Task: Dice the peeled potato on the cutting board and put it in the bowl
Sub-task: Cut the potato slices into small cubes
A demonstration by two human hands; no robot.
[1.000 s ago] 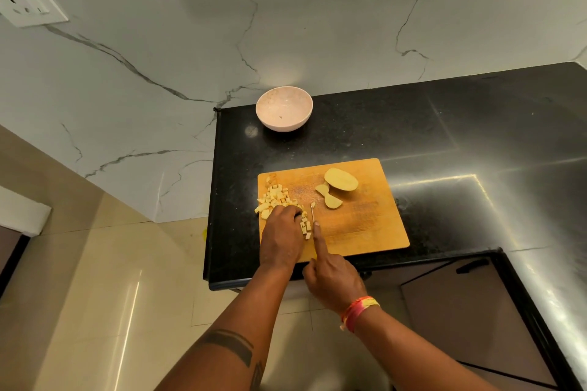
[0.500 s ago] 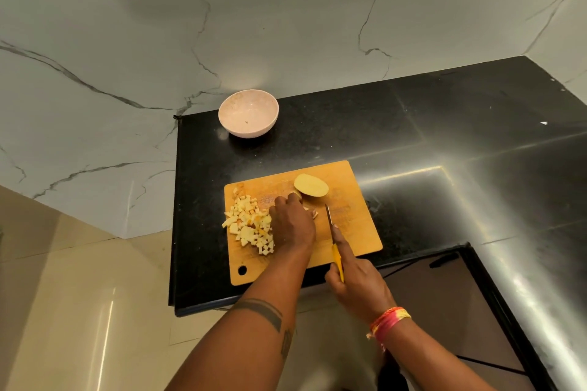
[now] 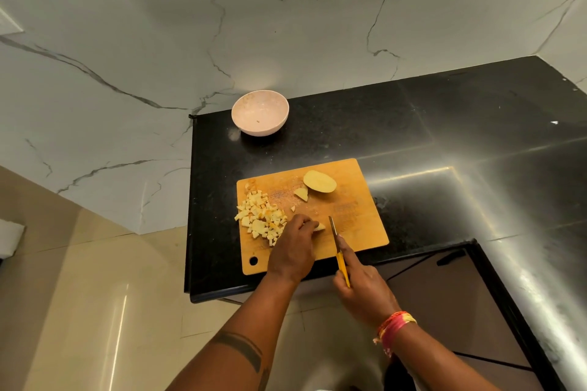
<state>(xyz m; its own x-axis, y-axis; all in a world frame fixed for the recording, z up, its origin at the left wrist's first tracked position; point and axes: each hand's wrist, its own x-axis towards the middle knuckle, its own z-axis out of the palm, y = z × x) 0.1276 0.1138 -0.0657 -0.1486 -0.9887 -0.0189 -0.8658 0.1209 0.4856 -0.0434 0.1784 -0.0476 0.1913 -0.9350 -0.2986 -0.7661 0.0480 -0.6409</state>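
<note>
Potato piece on the cutting board under the left hand's curled fingers, diced potato at the board's left edge, potato half near its far edge, right hand gripping the knife just right of the piece, bowl beyond the board on the black surface.

Dim warm light; bright glare streaks on black countertop; wide-angle bending at edges; focus mostly sharp.
</note>
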